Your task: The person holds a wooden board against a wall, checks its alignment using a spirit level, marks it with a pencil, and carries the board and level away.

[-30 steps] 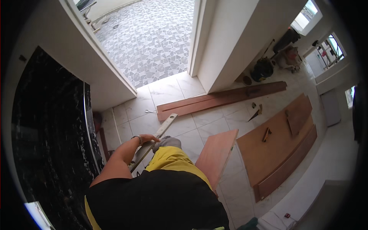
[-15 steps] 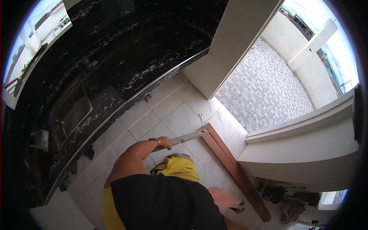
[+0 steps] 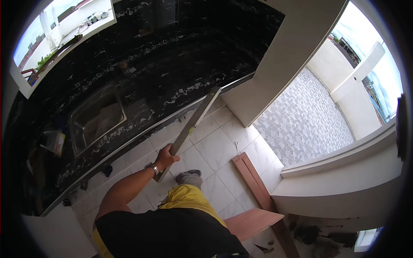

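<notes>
My left hand [image 3: 165, 158], with a wristwatch on the wrist, is closed around a long spirit level [image 3: 196, 117] near its lower end. The level slants away from me, tilted, and its far end overlaps the front edge of the black marbled countertop [image 3: 172, 88] in view; I cannot tell whether it touches. To the right of my body, a flat pinkish-brown board [image 3: 251, 222] sticks out at an angle above the floor. My right hand is out of sight, hidden by my torso, so whether it holds that board does not show.
A steel sink [image 3: 97, 120] is set in the countertop at left. Long reddish-brown planks [image 3: 254, 178] lie on the tiled floor [image 3: 215, 144], with a small wrench-like tool [image 3: 236, 147] near their end. A doorway at right opens onto a stone-patterned terrace [image 3: 303, 114]. Dark tools [image 3: 307, 234] lie lower right.
My left hand has swung the level up and left, from beside the planks toward the countertop edge. The pinkish-brown board has come further out beside my body. My view has shifted.
</notes>
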A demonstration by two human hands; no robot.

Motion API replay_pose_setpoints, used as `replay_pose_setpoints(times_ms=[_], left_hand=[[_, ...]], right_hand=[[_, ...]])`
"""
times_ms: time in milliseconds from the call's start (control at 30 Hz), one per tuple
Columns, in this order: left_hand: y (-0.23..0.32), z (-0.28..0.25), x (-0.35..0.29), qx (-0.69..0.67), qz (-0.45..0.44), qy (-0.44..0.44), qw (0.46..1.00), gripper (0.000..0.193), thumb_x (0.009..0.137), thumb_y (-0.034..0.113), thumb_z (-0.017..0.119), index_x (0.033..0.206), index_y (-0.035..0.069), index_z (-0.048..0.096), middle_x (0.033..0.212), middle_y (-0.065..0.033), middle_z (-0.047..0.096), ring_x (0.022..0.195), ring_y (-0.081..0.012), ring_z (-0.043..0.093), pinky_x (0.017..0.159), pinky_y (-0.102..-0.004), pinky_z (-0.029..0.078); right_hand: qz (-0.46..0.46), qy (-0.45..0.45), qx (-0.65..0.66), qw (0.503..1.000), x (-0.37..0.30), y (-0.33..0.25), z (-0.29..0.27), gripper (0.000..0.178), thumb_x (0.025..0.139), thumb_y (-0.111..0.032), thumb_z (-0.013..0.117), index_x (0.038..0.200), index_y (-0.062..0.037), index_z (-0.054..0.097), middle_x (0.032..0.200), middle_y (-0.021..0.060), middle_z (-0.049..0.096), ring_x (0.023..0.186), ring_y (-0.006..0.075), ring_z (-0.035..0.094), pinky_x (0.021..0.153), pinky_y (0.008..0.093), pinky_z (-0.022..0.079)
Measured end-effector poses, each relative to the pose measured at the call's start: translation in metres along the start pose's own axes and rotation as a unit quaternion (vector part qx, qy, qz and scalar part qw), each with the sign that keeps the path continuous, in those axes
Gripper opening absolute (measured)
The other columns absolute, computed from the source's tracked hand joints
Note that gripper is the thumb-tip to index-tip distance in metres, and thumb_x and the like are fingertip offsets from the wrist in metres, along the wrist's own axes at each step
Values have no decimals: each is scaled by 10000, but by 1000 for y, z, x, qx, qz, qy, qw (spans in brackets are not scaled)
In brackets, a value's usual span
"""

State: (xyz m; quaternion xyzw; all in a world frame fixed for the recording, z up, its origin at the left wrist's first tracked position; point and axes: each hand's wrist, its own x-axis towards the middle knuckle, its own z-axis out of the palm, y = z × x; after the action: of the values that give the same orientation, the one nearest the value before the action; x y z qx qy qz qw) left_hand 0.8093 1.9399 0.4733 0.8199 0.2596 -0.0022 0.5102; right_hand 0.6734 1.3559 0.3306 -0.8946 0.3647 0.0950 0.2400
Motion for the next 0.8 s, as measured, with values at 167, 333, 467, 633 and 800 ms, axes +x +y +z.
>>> replay_pose_setpoints(times_ms=[167,333,467,633,800], left_hand=[[44,-73,132,37,82,127,988,694,718,284,805,1301,-28,594,1175,-249,701,1098,-385,680,953,-431,522],[-40,-150,271,200,63,129,969,883,792,439,809,1448,-59,491,1377,-272,610,1258,-422,602,1051,-483,484],[-61,-143,335,234,80,113,962,825,841,444,804,1397,-99,528,1340,-296,626,1218,-417,631,1017,-486,498],[-76,-157,388,376,49,139,915,903,869,579,741,1417,-100,507,1392,-345,538,1302,-494,520,1075,-534,444],[-43,-135,405,432,-115,110,888,886,902,586,700,1503,-14,447,1458,-372,425,1337,-480,484,1097,-580,428]], right_hand=[[113,30,0,993,-70,30,17,408,739,-239,821,972,81,720,920,291,735,909,474,714,817,504,566],[216,44,30,975,-177,14,59,460,725,-248,818,1033,83,732,997,275,748,955,451,728,838,496,571],[339,15,90,936,-202,-62,54,433,759,-246,804,1107,6,751,1072,222,759,996,389,739,871,483,593],[406,-3,59,912,-240,-79,92,460,800,-337,794,1174,-75,739,1117,219,743,1072,413,703,939,488,567],[494,2,116,861,-290,-95,106,445,789,-328,784,1155,-78,744,1124,224,739,1069,408,706,939,485,568]])
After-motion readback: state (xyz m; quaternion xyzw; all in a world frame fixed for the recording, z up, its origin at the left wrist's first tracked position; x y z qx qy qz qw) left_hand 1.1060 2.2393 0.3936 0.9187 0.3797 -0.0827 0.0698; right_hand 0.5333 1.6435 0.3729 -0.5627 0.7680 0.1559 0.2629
